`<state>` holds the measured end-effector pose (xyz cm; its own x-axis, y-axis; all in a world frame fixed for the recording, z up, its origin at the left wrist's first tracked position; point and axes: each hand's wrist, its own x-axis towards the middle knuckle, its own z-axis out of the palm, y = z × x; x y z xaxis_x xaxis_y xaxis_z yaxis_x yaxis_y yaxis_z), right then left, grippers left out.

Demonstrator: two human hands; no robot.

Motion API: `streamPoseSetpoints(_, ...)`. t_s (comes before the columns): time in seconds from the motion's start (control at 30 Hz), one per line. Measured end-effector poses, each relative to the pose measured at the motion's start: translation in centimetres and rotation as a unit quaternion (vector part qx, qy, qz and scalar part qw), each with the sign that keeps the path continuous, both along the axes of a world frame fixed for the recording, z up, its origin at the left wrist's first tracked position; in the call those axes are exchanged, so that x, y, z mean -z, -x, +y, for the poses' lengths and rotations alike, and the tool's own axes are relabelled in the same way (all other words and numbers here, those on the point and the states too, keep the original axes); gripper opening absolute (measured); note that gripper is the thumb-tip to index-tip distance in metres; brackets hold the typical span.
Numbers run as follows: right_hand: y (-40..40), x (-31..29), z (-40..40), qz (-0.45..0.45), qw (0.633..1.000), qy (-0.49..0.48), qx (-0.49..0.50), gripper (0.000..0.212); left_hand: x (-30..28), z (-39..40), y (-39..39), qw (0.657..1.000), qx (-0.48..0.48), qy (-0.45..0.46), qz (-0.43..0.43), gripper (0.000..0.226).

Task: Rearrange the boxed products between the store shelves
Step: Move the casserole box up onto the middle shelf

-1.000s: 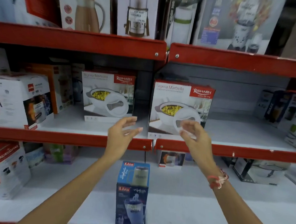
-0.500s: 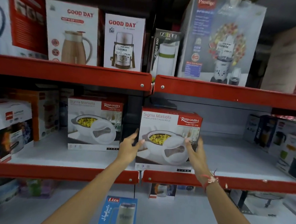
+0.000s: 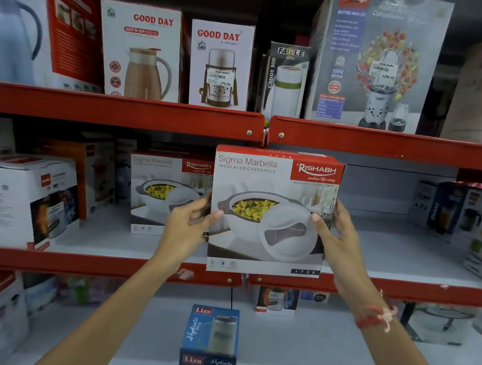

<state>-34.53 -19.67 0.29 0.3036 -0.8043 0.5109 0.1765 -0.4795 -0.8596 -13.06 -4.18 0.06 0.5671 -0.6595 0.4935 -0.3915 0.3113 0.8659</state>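
Your left hand [image 3: 187,227] and right hand [image 3: 334,233] squeeze the casserole box [image 3: 272,209], fingers clamped on its sides, maybe lifted off the middle shelf [image 3: 397,289], with nowhere new chosen yet.

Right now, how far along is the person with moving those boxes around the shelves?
Early, it seems. Nothing in view is clearly finished. In hand: the left hand and right hand grip the sides of a Sigma Marbella casserole box, held at the front edge of the middle shelf. Left: setting it down somewhere; a matching casserole box still sits on that shelf.
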Motion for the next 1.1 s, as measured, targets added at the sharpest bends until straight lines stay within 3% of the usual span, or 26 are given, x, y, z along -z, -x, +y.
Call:
streamPoseSetpoints(0.23, 1.5, -1.1, 6.3, 0.016, 0.998, 0.019, -0.059, 0.053, -0.3, 8.8, 0.0, 1.0, 0.0, 0.022, 0.02, 0.037)
streamPoseSetpoints(0.47, 0.1, -0.4, 9.4, 0.021, 0.996, 0.005, -0.086, 0.053, 0.2, 12.7, -1.4, 0.999, -0.031, 0.007, 0.004, 0.046)
streamPoseSetpoints(0.63, -3.4, -0.2, 10.3, 0.005, 0.995, -0.019, -0.097, 0.042, 0.4, 13.1, -3.8, 0.998, -0.056, -0.002, -0.013, 0.049)
streamPoseSetpoints(0.77, -8.3, 0.3, 10.3, -0.015, 0.994, -0.039, -0.103, 0.043, 0.8, 12.2, -7.4, 0.994, -0.11, 0.003, -0.017, 0.04)
streamPoseSetpoints(0.87, -12.1, 1.0, 9.8, -0.026, 0.994, -0.043, -0.094, 0.046, 1.6, 11.2, -10.7, 0.988, -0.149, 0.005, -0.033, 0.051)
streamPoseSetpoints(1.1, -18.1, 2.8, 8.0, -0.01, 0.995, -0.053, -0.086, 0.046, 2.7, 8.8, -16.7, 0.983, -0.181, -0.017, -0.024, 0.052)
